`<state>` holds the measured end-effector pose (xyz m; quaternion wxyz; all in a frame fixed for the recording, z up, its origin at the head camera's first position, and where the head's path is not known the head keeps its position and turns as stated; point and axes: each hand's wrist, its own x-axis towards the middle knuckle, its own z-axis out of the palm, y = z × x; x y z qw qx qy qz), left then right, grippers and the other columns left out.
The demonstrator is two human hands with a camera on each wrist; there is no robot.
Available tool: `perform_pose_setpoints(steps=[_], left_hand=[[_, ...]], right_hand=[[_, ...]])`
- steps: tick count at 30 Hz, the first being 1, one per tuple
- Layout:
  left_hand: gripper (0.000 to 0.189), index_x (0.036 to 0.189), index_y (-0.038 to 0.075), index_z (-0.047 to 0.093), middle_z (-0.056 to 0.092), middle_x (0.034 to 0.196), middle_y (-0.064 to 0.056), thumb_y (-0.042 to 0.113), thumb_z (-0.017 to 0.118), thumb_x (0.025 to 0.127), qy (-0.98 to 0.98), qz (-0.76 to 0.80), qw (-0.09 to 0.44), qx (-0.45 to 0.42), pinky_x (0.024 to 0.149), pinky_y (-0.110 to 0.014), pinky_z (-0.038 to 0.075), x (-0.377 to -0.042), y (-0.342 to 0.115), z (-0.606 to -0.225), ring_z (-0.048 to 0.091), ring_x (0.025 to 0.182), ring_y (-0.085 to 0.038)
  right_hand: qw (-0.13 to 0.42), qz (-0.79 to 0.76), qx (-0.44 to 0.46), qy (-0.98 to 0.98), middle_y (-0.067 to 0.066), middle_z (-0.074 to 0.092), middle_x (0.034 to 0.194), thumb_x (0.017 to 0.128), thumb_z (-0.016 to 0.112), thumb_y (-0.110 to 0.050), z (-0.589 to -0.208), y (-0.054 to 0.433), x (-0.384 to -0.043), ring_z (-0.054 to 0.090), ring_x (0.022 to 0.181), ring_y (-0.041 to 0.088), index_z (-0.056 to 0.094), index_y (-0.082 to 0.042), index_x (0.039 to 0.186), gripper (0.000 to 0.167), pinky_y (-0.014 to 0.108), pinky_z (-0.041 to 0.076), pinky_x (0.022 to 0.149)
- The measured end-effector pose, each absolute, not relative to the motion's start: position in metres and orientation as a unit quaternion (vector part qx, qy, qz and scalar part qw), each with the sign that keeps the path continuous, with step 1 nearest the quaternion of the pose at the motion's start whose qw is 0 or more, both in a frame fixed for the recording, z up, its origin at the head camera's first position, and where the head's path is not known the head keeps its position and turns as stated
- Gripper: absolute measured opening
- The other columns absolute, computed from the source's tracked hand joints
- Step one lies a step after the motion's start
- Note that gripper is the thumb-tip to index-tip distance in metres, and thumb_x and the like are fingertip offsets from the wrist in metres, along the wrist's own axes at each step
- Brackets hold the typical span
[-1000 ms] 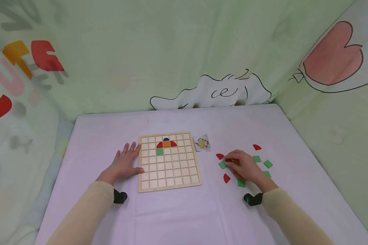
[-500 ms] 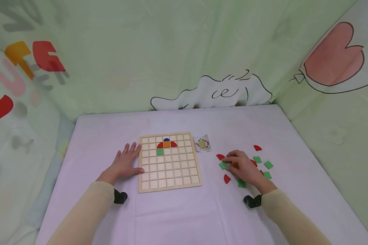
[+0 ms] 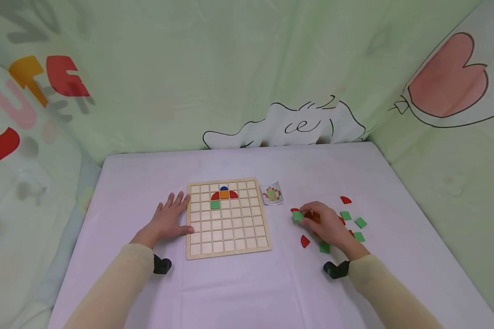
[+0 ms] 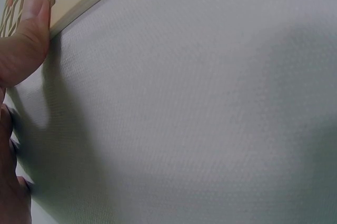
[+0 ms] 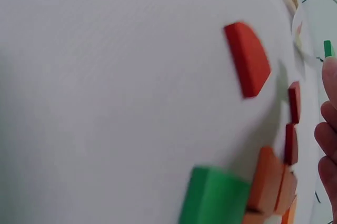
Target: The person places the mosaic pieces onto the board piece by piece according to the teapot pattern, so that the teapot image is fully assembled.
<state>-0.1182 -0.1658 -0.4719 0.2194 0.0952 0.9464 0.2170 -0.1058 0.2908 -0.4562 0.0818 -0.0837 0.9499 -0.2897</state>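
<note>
In the head view my left hand (image 3: 169, 220) lies with spread fingers against the left edge of a wooden grid board (image 3: 238, 244); its thumb touches the frame, as the left wrist view also shows. My right hand (image 3: 328, 224) pinches a green square tile (image 3: 298, 216) between thumb and fingertips, above the purple-white cloth. On the board sit a blue half-round piece (image 3: 224, 188), an orange square tile (image 3: 224, 195), two red quarter-round pieces (image 3: 233, 195) beside it, and a green square (image 3: 215, 205) lower left. Orange pieces (image 5: 266, 179) lie below the right hand, mostly hidden in the head view.
A small card with a coloured grid picture (image 3: 271, 193) lies right of the board. Loose green squares (image 3: 360, 223) and red quarter-rounds (image 3: 305, 241) are scattered around the right hand. Fabric walls (image 3: 230, 82) stand behind the table and at both sides.
My right fingers have come together on the green tile and raised it slightly off the cloth, next to the red piece behind it. The left hand and board stay put.
</note>
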Motion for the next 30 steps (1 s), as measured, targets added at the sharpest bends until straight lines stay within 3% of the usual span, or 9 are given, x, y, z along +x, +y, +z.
perform_pose_setpoints(steps=[4,12,22,30], left_hand=[[0.106,0.164,0.005,0.013,0.003,0.172,-0.021,0.042,0.078,0.088,0.946,0.217,0.220,0.095,0.125,-0.068,0.001,-0.118,-0.165,-0.472,-0.005,0.159,-0.045],[0.106,0.164,0.005,0.013,0.003,0.172,-0.021,0.041,0.078,0.088,0.947,0.216,0.219,0.094,0.125,-0.068,0.001,-0.117,-0.165,-0.470,-0.005,0.159,-0.045],[0.106,0.164,0.005,0.014,0.004,0.172,-0.021,0.041,0.078,0.088,0.947,0.217,0.218,0.094,0.125,-0.068,0.001,-0.117,-0.167,-0.471,-0.005,0.159,-0.045],[0.105,0.164,0.006,0.014,0.004,0.172,-0.020,0.041,0.078,0.088,0.947,0.219,0.219,0.091,0.126,-0.067,0.001,-0.116,-0.165,-0.467,-0.005,0.159,-0.044]], right_hand=[[0.077,-0.311,-0.079,0.944,0.012,0.070,0.121,0.093,0.076,-0.017,-0.450,0.279,-0.109,0.062,0.101,0.025,0.066,-0.009,0.129,0.037,0.028,0.059,0.078],[0.069,-0.345,-0.090,0.932,0.015,0.072,0.124,0.094,0.074,-0.014,-0.441,0.242,-0.117,0.068,0.114,0.034,0.069,-0.005,0.129,0.037,0.049,0.058,0.097],[0.058,-0.373,-0.137,0.916,0.016,0.073,0.123,0.092,0.076,-0.012,-0.441,0.195,-0.134,0.071,0.113,0.034,0.072,-0.003,0.123,0.033,0.050,0.057,0.098],[0.088,-0.365,-0.144,0.915,0.012,0.074,0.123,0.092,0.076,-0.015,-0.444,0.161,-0.147,0.069,0.115,0.031,0.073,-0.004,0.123,0.033,0.046,0.057,0.099]])
